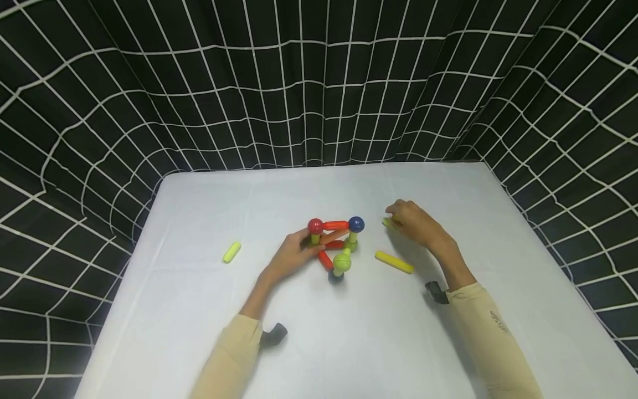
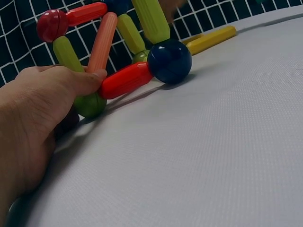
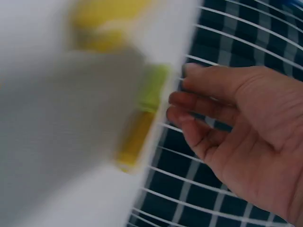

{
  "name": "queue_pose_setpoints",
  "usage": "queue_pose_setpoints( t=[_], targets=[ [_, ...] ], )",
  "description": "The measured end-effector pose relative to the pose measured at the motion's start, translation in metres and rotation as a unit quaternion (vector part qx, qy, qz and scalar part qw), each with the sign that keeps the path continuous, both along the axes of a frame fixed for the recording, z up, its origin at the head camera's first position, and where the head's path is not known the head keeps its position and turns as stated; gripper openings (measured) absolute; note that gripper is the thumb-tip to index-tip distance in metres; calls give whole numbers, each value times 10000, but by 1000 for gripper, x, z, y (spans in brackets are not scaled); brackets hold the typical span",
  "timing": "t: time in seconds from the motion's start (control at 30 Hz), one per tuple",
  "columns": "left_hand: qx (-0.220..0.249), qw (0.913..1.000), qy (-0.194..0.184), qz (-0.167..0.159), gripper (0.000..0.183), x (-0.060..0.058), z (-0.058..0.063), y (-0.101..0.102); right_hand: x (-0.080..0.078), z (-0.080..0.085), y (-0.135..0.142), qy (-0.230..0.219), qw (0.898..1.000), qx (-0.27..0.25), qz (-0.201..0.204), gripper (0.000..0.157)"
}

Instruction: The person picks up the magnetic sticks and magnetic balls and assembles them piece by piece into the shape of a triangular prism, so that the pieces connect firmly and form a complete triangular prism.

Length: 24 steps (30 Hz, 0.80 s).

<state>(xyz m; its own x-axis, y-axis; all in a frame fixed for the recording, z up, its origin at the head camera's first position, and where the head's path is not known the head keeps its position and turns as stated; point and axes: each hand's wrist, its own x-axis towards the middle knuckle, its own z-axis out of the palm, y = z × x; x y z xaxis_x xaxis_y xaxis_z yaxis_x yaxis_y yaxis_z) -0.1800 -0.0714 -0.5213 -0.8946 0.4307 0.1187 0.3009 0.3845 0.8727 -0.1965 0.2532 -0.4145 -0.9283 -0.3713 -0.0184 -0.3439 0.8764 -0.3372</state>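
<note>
A frame of colored rods and balls, a magnetic-looking building toy, stands mid-table. A red ball (image 1: 315, 225) and a blue ball (image 1: 356, 224) top it, joined by a red rod (image 1: 336, 225). My left hand (image 1: 291, 256) grips its left corner, thumb on the foot of a slanted orange rod (image 2: 102, 42) and fingers behind an upright green rod (image 2: 67, 54). A larger blue ball (image 2: 169, 61) sits low at the near corner. My right hand (image 1: 412, 221) hovers beside a short green rod (image 3: 154, 87) and a yellow rod (image 3: 136, 141), fingers loosely bent and holding nothing.
A longer yellow rod (image 1: 394, 262) lies between the frame and my right forearm. Far to the left is a loose green rod (image 1: 231, 252). The white table (image 1: 319, 343) ends at a dark curtain with a white grid (image 1: 319, 100).
</note>
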Motion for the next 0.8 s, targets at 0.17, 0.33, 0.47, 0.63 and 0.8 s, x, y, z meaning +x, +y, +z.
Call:
queue_pose_setpoints(
  t=[0.17, 0.33, 0.47, 0.63, 0.8],
  targets=[
    [36, 10000, -6, -70, 36, 0, -2, 2, 1, -22, 2, -315, 9985, 450, 89, 33],
    [-11, 10000, 24, 20, 36, 0, 0, 1, 6, -16, 3, -184, 9977, 619, 203, 30],
    [4, 10000, -55, -19, 36, 1, 2, 3, 18, 1, 2, -119, 9987, 213, 458, 27],
    [0, 10000, -95, 9, 34, 1, 2, 2, 45, 34, -21, 350, 9905, -553, 1211, 25],
    [28, 10000, -38, 4, 35, -1, 0, 1, 60, 38, -49, 1579, 9598, -392, 2287, 32]
  ],
)
